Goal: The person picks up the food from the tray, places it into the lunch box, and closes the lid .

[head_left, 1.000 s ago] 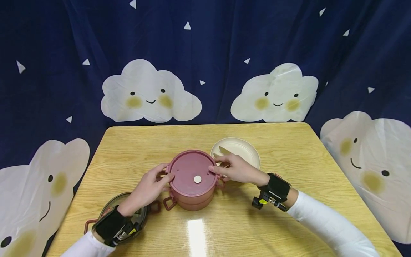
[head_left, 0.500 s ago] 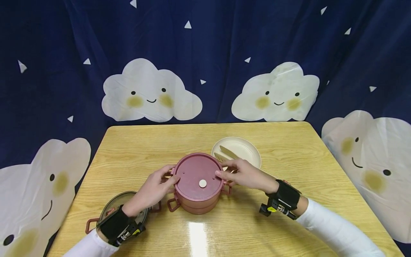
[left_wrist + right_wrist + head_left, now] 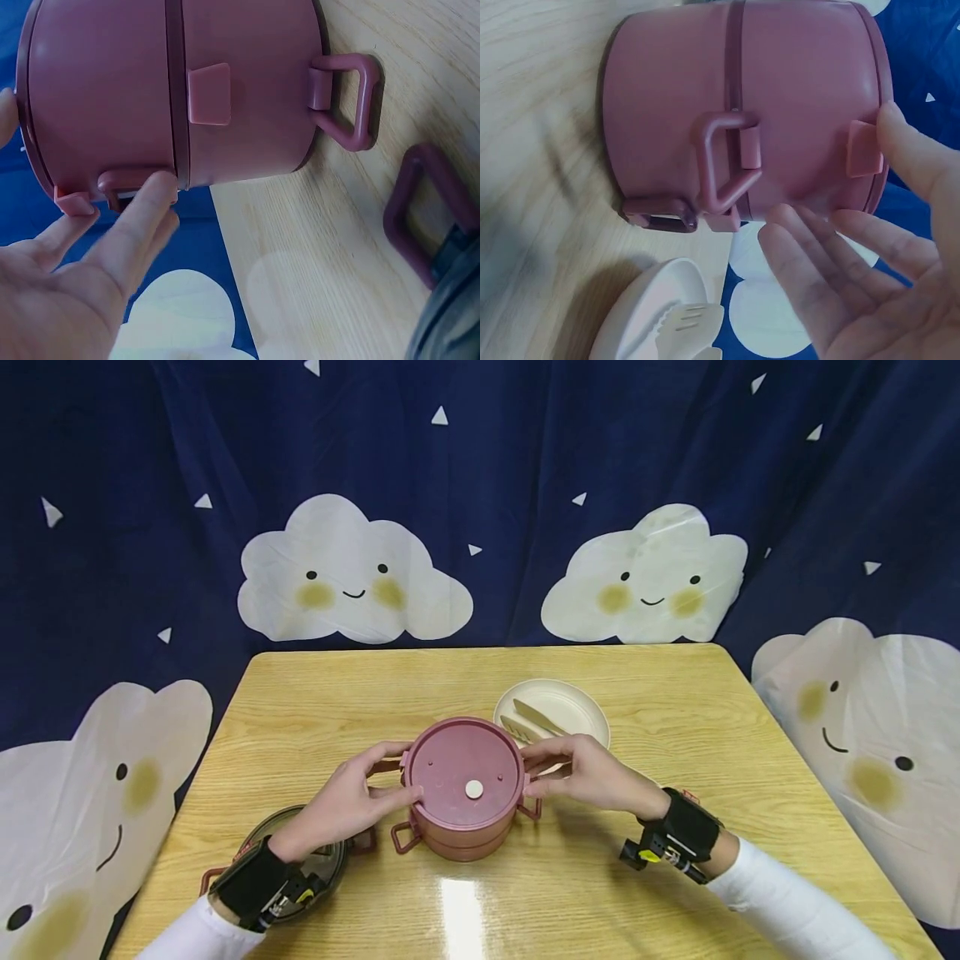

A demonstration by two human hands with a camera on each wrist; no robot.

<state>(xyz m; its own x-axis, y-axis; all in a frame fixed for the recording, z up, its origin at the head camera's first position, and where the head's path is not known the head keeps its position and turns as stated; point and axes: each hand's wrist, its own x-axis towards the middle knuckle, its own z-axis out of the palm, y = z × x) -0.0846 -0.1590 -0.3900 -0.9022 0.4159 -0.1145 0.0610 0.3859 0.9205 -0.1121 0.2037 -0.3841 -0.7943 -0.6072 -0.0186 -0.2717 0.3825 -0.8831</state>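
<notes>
A stacked, two-tier dusty-pink pot [image 3: 459,839] with loop handles stands mid-table in the head view. Its flat lid [image 3: 450,760] bears a small white round button. My left hand [image 3: 356,793] grips the upper tier from the left: the thumb lies over the lid's edge, and fingers touch a side clip [image 3: 73,202] and an upper handle [image 3: 127,180]. On the other side, my right hand [image 3: 592,772] has its thumb against the lid's rim by another clip [image 3: 864,148]. Its other fingers extend loosely along the pot's wall. The pot's inside is hidden.
Behind and right of the pot lies a cream plate [image 3: 581,706] with a knife-shaped utensil [image 3: 536,714] and a slotted one [image 3: 517,728]. Beneath my left forearm sits a glass-lidded vessel [image 3: 337,868] with dark red handles [image 3: 365,840]. The wooden table [image 3: 660,685] backs onto a blue curtain.
The pot has shifted slightly right and toward me, then stopped. My right thumb has slid off the lid top to its rim, and that wrist has moved right. The left hand keeps its hold.
</notes>
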